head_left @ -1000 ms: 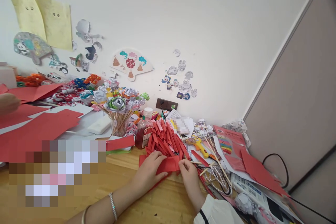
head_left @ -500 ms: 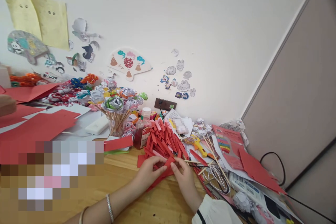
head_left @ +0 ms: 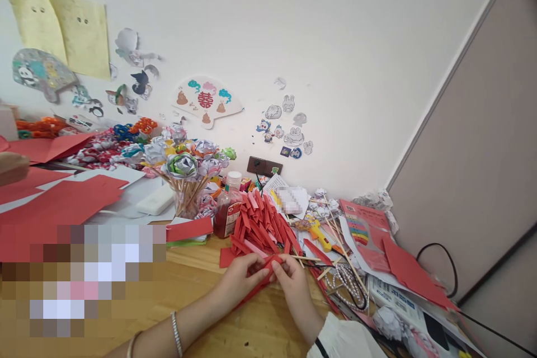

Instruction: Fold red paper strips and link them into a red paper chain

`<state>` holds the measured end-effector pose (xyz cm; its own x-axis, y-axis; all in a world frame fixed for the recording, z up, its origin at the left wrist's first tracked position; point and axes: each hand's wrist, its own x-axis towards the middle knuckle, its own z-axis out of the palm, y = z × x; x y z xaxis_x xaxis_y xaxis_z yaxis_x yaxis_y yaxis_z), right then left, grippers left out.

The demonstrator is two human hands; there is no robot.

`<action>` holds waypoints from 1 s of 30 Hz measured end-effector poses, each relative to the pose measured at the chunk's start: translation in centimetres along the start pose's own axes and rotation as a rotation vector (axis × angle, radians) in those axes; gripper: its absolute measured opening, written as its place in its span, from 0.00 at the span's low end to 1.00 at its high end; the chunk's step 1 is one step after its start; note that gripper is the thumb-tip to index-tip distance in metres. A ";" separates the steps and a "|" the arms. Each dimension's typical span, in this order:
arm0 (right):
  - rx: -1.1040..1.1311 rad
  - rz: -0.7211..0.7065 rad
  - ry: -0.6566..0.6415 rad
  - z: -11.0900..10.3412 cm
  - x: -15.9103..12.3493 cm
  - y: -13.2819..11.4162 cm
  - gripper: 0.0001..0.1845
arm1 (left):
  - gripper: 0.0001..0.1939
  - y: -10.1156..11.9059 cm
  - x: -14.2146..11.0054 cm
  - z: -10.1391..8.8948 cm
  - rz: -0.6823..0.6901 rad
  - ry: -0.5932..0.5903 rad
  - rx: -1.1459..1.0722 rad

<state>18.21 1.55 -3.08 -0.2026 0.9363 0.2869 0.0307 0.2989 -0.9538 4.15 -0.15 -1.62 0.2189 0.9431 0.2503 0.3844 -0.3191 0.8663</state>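
My left hand (head_left: 242,279) and my right hand (head_left: 293,285) meet over the wooden table (head_left: 268,330), both pinching a folded piece of red paper (head_left: 268,268) between their fingertips. The fingers of each hand are closed on the paper. Just behind it lies a heap of folded red paper strips (head_left: 262,224). A bracelet sits on my left wrist, a white sleeve on my right.
A glass of paper flowers on sticks (head_left: 187,176), a red bottle (head_left: 226,210), a yellow glue gun (head_left: 319,233), wooden skewers (head_left: 339,251) and red sheets (head_left: 59,201) crowd the table. Another person's hand (head_left: 10,166) shows at the left edge. Paper cut-outs cover the wall.
My hands have come together and lifted the red paper off the table, folding it smaller. The view shifted slightly to the right.
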 end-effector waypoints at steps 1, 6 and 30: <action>0.011 0.001 0.001 0.0 0.0 0.1 0.12 | 0.14 0.1 0.0 0.0 0.009 -0.029 -0.008; 0.050 0.002 -0.003 -0.1 0.0 0.1 0.12 | 0.16 0.6 -0.3 0.0 0.026 -0.104 -0.035; 0.174 0.072 0.006 0.0 -0.2 -0.5 0.16 | 0.16 1.0 -0.5 0.7 0.097 -0.088 -0.100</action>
<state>18.26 1.21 -2.61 -0.2002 0.9552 0.2178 -0.1253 0.1955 -0.9727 5.06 -1.05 -1.23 0.3302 0.8951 0.2995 0.2673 -0.3930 0.8798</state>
